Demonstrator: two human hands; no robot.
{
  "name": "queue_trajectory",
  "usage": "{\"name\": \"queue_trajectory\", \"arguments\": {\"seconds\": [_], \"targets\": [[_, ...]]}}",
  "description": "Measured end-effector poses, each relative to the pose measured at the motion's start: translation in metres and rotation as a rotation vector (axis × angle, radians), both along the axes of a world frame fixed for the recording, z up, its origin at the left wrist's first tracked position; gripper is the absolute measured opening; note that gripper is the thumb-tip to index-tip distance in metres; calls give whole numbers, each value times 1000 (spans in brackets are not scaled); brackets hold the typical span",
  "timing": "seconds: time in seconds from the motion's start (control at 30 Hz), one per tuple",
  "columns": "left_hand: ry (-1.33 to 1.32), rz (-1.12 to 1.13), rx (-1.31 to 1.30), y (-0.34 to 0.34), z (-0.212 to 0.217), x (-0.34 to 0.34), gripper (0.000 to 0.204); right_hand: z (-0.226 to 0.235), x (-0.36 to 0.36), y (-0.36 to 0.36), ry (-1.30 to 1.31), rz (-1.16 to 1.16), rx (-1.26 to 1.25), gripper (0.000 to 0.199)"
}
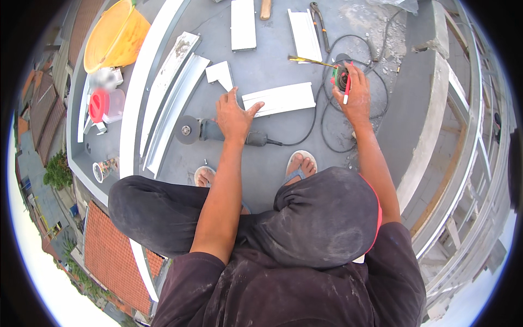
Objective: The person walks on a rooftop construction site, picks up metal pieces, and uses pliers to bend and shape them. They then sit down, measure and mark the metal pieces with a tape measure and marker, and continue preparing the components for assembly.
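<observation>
My right hand (357,98) is closed around a tape measure (341,79) with a dark and green case. A short length of its yellow blade (311,61) sticks out to the left. The same fingers hold a red-and-white pen or marker (347,91). My left hand (235,117) has its thumb and fingers spread, holding nothing. Its thumb lies by the left end of a white grooved strip (283,99), and its fingertips are close to a small white angled offcut (220,74). Under my left wrist lies an angle grinder (211,131) with its disc to the left.
Long white channel profiles (177,111) lie at left, near a yellow bucket (117,35) and a red-lidded container (100,106). Further white pieces (243,24) and pliers (320,24) lie ahead. A black cable (322,122) loops at right beside a concrete ledge (430,120).
</observation>
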State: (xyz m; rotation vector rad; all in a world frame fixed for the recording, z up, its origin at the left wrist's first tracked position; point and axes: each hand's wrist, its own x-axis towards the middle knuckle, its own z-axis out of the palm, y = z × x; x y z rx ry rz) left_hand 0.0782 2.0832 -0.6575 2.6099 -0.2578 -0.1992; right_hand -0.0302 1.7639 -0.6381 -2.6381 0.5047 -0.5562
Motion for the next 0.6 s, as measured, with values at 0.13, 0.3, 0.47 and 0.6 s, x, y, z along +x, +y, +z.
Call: {"name": "queue_trajectory", "arguments": {"seconds": [0.13, 0.3, 0.47, 0.6], "targets": [[-44, -359, 144, -12, -13, -4, 97, -10, -20, -48, 211, -308, -96, 75], [-71, -346, 217, -15, -28, -11, 91, -23, -27, -51, 386, -432, -300, 77], [-41, -334, 227, -28, -21, -13, 88, -22, 56, -4, 53, -220, -87, 83], [-38, -310, 248, -26, -20, -12, 89, -33, 135, 34, 184, -210, -6, 87]]}}
